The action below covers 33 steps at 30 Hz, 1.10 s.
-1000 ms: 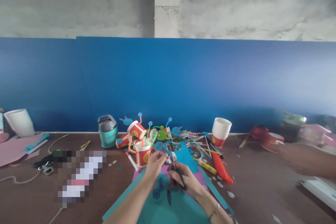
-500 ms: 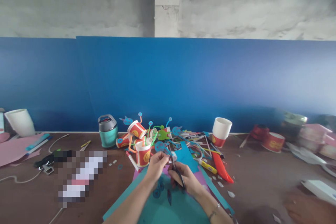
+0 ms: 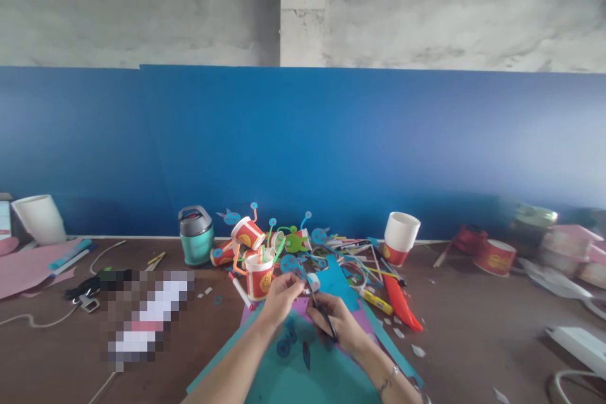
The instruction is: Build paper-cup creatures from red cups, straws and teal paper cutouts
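My right hand (image 3: 338, 322) is closed around the dark handles of a pair of scissors (image 3: 324, 318), whose blades point up and away to the left. Close to the blades, my left hand (image 3: 283, 295) is pinched; whatever sits between its fingertips is too small to make out. Both hands are above teal paper sheets (image 3: 279, 379) with a purple sheet (image 3: 247, 312) partly showing. Small blue paper circles (image 3: 283, 348) and a dark leaf-shaped cutout (image 3: 306, 355) lie below the hands. Just beyond stands a red-and-white paper cup (image 3: 260, 278) with straws attached.
Behind the hands is a pile of decorated cups, straws and pens. A teal flask (image 3: 196, 243) stands left of it. To the right are stacked white cups (image 3: 400, 233), a red pouch (image 3: 400, 303), a yellow glue stick (image 3: 376, 301) and paper scraps. A blue partition (image 3: 303, 151) borders the table.
The view has shifted very slightly. My right hand and the scissors have moved a little to the right and down; my left hand stays nearly in place.
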Each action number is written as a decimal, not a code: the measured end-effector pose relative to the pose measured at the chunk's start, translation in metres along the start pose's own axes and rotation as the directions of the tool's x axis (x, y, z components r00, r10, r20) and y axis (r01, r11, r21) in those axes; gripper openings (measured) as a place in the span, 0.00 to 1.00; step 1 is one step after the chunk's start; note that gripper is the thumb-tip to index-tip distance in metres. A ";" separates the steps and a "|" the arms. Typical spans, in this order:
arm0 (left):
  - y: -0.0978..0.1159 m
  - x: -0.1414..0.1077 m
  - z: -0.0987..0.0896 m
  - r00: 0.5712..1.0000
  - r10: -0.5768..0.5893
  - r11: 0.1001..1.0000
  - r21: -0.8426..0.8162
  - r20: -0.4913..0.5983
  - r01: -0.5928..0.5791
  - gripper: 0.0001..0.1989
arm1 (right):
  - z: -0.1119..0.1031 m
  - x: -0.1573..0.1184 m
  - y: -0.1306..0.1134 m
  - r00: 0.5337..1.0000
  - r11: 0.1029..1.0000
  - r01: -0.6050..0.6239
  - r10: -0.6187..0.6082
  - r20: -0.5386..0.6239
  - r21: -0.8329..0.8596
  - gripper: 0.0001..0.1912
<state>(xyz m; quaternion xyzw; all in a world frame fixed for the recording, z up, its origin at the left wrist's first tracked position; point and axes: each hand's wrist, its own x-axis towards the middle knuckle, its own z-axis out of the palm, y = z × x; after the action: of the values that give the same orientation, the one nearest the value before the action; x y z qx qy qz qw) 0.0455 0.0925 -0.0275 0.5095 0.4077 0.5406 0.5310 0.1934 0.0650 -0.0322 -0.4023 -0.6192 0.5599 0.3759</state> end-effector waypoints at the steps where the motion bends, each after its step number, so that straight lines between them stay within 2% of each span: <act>1: 0.000 0.000 0.000 1.000 -0.001 1.000 -0.002 0.001 0.001 0.17 | 0.000 0.000 0.000 1.000 1.000 -0.002 0.002 -0.004 -0.004 0.20; 8: -0.002 0.001 -0.001 1.000 -0.007 1.000 -0.013 0.018 0.007 0.17 | 0.000 0.001 0.002 1.000 1.000 0.013 -0.013 -0.001 0.025 0.21; 19: -0.001 0.000 -0.002 0.999 -0.033 0.999 -0.035 0.026 0.034 0.18 | -0.001 0.003 0.004 0.999 0.999 0.029 -0.030 -0.040 -0.017 0.19; 25: -0.001 0.002 -0.003 1.000 0.000 0.999 -0.045 -0.023 -0.001 0.19 | 0.000 0.001 0.000 1.000 1.000 -0.014 0.014 -0.027 -0.016 0.20; 33: -0.003 0.001 -0.001 1.000 0.013 0.999 -0.041 0.000 -0.013 0.17 | 0.001 0.000 -0.001 1.000 1.000 0.005 -0.005 -0.010 0.000 0.21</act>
<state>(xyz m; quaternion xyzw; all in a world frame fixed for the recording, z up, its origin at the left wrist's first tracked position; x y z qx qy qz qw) 0.0450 0.0939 -0.0303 0.5013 0.3933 0.5519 0.5379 0.1926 0.0651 -0.0316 -0.4035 -0.6185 0.5568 0.3803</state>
